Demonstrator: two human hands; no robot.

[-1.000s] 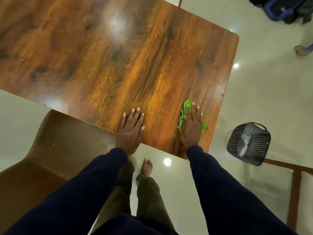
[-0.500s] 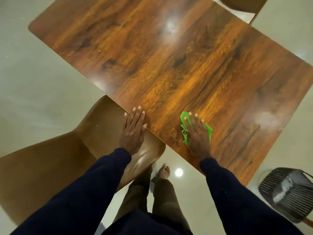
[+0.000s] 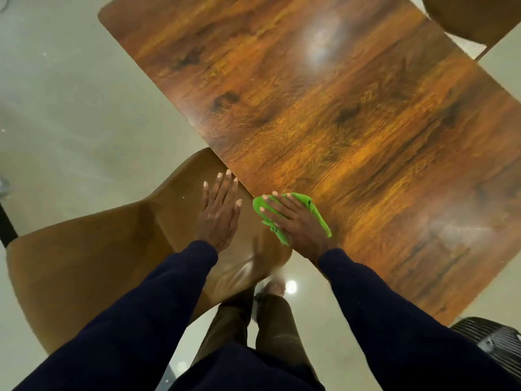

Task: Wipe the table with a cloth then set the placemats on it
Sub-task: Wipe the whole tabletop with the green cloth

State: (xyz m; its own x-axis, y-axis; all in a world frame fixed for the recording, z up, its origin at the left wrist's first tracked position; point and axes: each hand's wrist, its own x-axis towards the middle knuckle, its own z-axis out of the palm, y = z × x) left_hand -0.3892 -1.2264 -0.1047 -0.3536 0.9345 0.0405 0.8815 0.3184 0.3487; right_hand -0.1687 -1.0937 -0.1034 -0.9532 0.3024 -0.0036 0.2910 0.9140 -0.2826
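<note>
A glossy brown wooden table [image 3: 338, 114] fills the upper right of the head view. My right hand [image 3: 293, 221] presses flat on a crumpled green cloth [image 3: 315, 213] at the table's near edge, fingers spread over it. My left hand [image 3: 220, 213] is held flat with fingers together, just left of the table edge and above the chair seat; it holds nothing. No placemats are in view.
A brown chair [image 3: 98, 261] stands tucked at the table's near edge, under my left hand. Another brown chair [image 3: 473, 15] shows at the top right. A black slatted basket [image 3: 490, 337] stands on the pale tiled floor at the lower right. My legs are below.
My right hand has slid the green cloth leftward along the table's near edge. My left hand has moved off the table top to above the chair. The view has shifted left.
</note>
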